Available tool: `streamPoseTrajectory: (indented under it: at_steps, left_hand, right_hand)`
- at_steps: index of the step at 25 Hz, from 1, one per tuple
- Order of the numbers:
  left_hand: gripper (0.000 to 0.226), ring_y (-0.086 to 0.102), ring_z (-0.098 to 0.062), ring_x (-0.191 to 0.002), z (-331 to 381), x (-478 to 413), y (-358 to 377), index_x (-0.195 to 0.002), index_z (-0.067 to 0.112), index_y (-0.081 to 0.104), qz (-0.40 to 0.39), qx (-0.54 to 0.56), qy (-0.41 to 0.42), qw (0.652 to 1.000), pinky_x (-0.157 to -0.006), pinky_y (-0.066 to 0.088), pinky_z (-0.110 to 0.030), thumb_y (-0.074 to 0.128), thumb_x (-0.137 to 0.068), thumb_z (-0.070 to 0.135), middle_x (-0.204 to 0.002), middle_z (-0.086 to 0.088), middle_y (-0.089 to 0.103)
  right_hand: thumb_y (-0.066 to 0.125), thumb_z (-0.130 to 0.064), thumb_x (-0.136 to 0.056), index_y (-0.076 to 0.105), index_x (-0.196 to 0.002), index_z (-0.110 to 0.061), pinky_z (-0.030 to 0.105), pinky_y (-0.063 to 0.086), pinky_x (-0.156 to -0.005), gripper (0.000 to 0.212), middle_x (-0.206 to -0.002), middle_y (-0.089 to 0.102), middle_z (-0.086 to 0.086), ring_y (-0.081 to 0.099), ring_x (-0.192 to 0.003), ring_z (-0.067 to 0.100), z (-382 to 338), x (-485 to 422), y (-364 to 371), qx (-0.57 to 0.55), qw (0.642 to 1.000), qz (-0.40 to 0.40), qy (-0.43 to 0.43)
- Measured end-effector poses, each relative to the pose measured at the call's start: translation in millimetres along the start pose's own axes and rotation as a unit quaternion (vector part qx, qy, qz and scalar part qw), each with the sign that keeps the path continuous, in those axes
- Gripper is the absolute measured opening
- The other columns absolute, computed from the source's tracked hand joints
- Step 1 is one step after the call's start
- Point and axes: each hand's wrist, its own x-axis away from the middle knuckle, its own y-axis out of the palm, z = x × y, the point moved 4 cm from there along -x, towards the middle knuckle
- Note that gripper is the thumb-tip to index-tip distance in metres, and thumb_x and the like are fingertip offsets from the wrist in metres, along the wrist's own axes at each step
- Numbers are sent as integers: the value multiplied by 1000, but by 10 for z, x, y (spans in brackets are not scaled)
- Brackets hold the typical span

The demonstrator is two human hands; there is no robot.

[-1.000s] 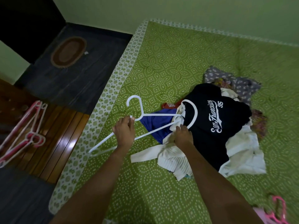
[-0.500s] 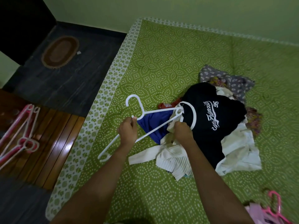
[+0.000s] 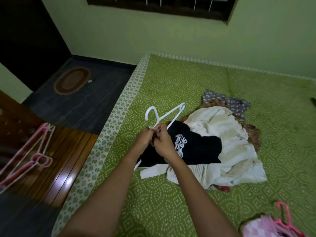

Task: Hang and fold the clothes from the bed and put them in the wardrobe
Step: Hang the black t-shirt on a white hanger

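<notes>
We are pinching the white hanger (image 3: 168,113) at its neck in our left grip (image 3: 144,141), holding the black T-shirt (image 3: 200,147) in our curled right grip (image 3: 165,145) just beside, above the clothes pile (image 3: 222,132) on the bed (image 3: 171,82)

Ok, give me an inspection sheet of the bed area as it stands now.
Surface: bed with green dotted cover; the clothes pile lies mid-bed.
Job's things: white plastic hanger partly inside black T-shirt with white print; white garments and grey patterned cloth heaped behind it.
Clutter: pink hangers at the bed's near right corner; pink and white hangers off the bed, left.
Grippers: left hand grips the hanger's neck; right hand seems to pinch the T-shirt beside it.
Cables: nothing seen.
Surroundings: oval brown rug on dark floor, barred window, green wall.
</notes>
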Motion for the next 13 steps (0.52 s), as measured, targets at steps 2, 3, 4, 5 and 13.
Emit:
streamPoseTrajectory:
  at_steps: [2,3,4,5,13]
  left_hand:
    - [10,52,-21,-75,22,181,-242,-92,13,54,10,-11,25,1000,-63,40,-27,44,-93,12,-80,-6,54]
    - [9,49,-22,-75,22,308,-374,-90,15,49,11,-14,41,999,-65,37,-29,43,-92,10,-81,-6,51]
    - [12,45,-20,-72,18,406,-496,-83,15,44,14,-23,61,998,-63,33,-30,42,-93,9,-78,-5,47]
    - [20,40,-17,-67,32,489,-568,-76,16,40,12,-31,74,997,-60,29,-29,40,-95,10,-73,-3,42]
    - [30,29,-12,-62,290,1143,-1209,-70,18,31,-71,-35,172,982,-59,22,-27,41,-97,9,-71,1,29]
  right_hand:
    - [44,5,-89,35,-98,-17,27,30,-51,25,-62,46,4,38,-50,12,-93,146,149,-7,1000,-26,-10]
    - [47,2,-90,37,-96,-18,26,29,-48,23,-60,48,4,38,-47,11,-125,224,205,9,999,-29,-16]
    - [51,-1,-89,39,-94,-17,25,31,-47,20,-59,50,5,41,-46,12,-177,287,239,35,999,-22,-23]
    - [54,-3,-88,42,-92,-15,24,37,-46,18,-61,55,7,47,-47,14,-164,296,236,56,998,-9,-16]
    - [54,-12,-93,60,-103,-1,31,41,-78,16,-99,64,16,59,-95,26,-231,350,295,188,982,-34,4]
